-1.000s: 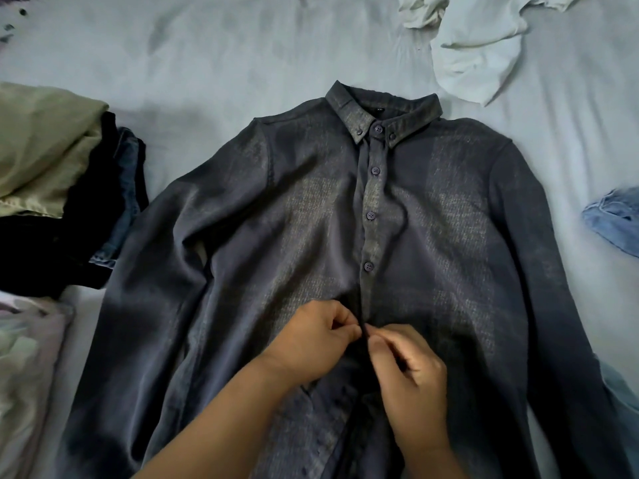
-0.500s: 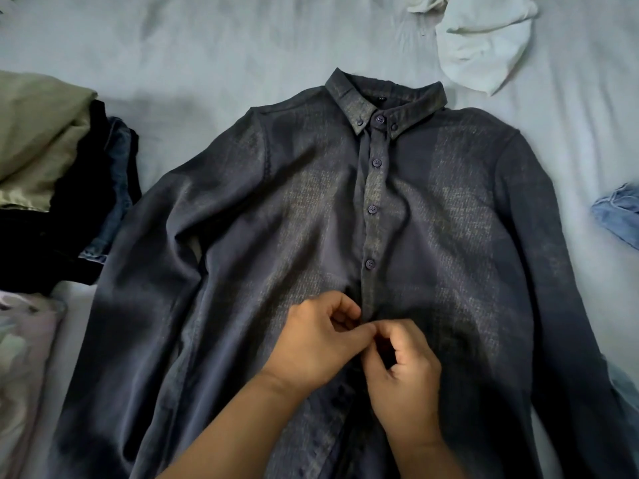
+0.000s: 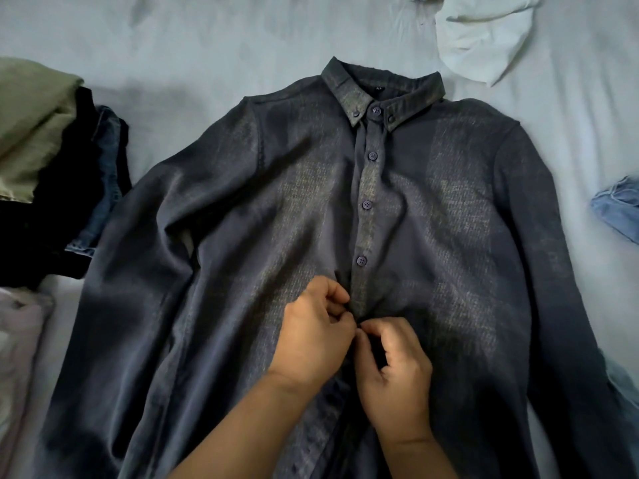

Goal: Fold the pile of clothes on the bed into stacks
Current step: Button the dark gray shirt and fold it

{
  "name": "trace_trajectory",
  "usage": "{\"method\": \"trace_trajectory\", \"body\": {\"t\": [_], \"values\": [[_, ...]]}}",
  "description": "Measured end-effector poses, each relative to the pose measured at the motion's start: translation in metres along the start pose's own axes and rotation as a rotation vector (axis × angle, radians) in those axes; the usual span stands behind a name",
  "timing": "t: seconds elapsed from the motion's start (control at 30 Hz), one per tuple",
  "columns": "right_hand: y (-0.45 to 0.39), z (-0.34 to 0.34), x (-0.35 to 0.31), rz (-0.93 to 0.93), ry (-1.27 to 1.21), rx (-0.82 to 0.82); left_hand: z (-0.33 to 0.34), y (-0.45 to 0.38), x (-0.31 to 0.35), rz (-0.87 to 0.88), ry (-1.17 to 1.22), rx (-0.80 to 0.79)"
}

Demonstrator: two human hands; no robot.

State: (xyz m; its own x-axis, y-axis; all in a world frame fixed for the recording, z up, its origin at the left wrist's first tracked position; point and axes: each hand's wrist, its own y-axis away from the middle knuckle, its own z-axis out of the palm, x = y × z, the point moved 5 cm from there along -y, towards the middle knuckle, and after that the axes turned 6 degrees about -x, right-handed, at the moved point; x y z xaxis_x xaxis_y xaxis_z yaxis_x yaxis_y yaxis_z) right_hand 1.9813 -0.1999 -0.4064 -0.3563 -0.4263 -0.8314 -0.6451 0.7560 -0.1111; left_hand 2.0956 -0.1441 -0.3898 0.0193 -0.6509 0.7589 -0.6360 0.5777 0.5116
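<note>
A button-up shirt (image 3: 276,209) is spread in the middle of the bed (image 3: 207,39); folded clothes (image 3: 45,160) are stacked to its left, jeans (image 3: 619,209) to its right.

A single head-worn wide-angle camera looks forward and steeply down onto the bed (image 3: 214,39) from close above. The dark shirt (image 3: 432,216) fills most of the frame, collar toward the top. Both forearms enter from the bottom edge, with the left hand (image 3: 313,335) and right hand (image 3: 396,371) at lower centre. Frame edges bow slightly.
</note>
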Motion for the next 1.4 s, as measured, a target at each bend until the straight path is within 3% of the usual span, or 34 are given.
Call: {"method": "trace_trajectory", "body": {"t": [0.5,0.73,0.9,1.13,1.4], "values": [[-0.002,0.007,-0.005,-0.031,0.176,0.003,0.004,0.003,-0.008,0.148,0.074,-0.123],[-0.003,-0.005,-0.006,-0.017,0.046,0.028,0.0,0.008,-0.015,0.265,0.075,-0.133],[0.014,-0.019,-0.01,-0.017,-0.019,0.081,-0.008,0.029,-0.025,0.298,-0.004,0.021],[0.05,-0.017,-0.016,0.018,0.177,0.119,0.007,0.083,-0.048,0.371,-0.517,0.127],[0.076,-0.009,-0.028,0.195,0.523,-0.024,-0.004,0.106,-0.059,0.257,-0.383,0.199]]}}
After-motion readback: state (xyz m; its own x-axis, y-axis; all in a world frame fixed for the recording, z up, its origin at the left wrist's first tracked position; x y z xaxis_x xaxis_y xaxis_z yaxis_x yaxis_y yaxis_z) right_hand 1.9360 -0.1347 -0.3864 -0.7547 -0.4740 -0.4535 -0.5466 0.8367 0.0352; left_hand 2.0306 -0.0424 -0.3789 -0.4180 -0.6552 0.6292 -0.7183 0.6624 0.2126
